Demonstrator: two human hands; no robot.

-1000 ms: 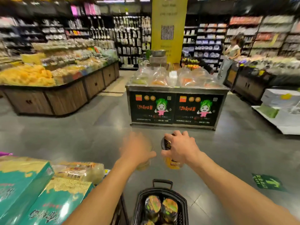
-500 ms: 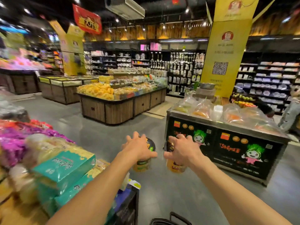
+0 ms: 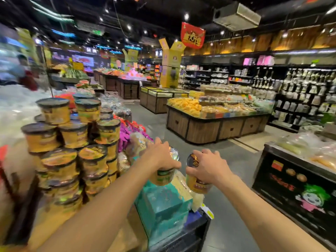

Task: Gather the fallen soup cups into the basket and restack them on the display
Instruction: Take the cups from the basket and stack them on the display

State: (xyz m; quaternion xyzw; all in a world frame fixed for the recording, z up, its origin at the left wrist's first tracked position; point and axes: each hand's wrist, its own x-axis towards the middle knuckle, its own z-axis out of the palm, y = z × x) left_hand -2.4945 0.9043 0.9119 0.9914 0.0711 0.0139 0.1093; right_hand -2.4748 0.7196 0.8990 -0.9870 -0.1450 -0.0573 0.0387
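Note:
My left hand point(image 3: 161, 157) grips a yellow soup cup with a green label point(image 3: 162, 176) from above, fingers curled over its lid. My right hand point(image 3: 209, 167) holds a second yellow soup cup with a dark lid point(image 3: 197, 184) the same way. Both cups hang in the air side by side over the display's near end. To the left stands the stacked pile of yellow soup cups point(image 3: 72, 148), several tiers high, blurred by motion. The basket is out of view.
Teal boxes point(image 3: 163, 202) lie on the display right under my hands, with bagged goods behind. A black counter with cartoon panels point(image 3: 298, 188) stands at the right. A wooden produce island point(image 3: 214, 122) sits across the grey floor aisle.
The view has swung left and up: the basket dropped out of sight and the soup cup stack came into view. Both hands keep hold of their cups.

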